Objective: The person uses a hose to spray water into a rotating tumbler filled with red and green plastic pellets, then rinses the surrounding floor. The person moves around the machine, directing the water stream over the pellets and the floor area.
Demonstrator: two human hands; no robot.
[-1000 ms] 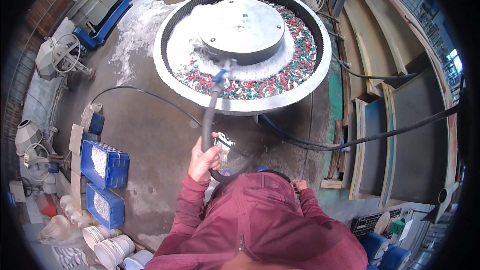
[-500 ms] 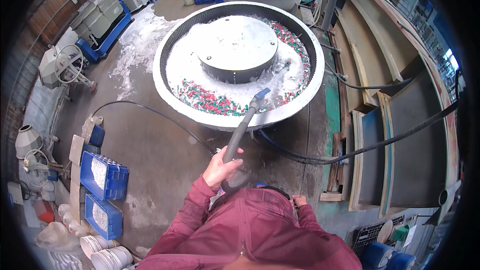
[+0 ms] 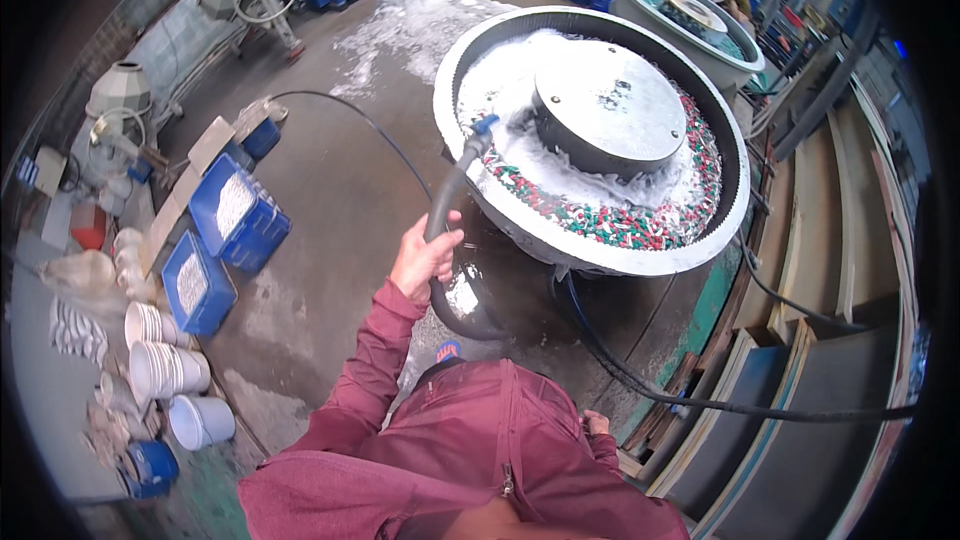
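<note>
My left hand (image 3: 425, 258) is wrapped round a thick dark grey hose (image 3: 449, 190), which loops down below it. The hose's blue tip (image 3: 485, 124) is over the near left rim of a big round tub (image 3: 585, 254). White foam (image 3: 500, 110) covers much of the tub's ring-shaped channel. Many small red, green and white pieces (image 3: 600, 218) show at its near and right side. In the middle stands a round hub with a pale flat lid (image 3: 610, 105). My right hand (image 3: 597, 423) hangs low beside my jacket, its fingers curled, with nothing visible in them.
At left stand blue crates (image 3: 198, 285) of white pieces and stacked white buckets (image 3: 165, 370). A second round tub (image 3: 745, 55) is beyond the first. Black cables (image 3: 660, 395) run along the right, by wooden-edged panels (image 3: 790, 410). Foam (image 3: 400, 30) lies on the floor.
My view has turned left, so the tub sits further right. The hose tip has swung from the tub's near front to its left rim, still in my left hand.
</note>
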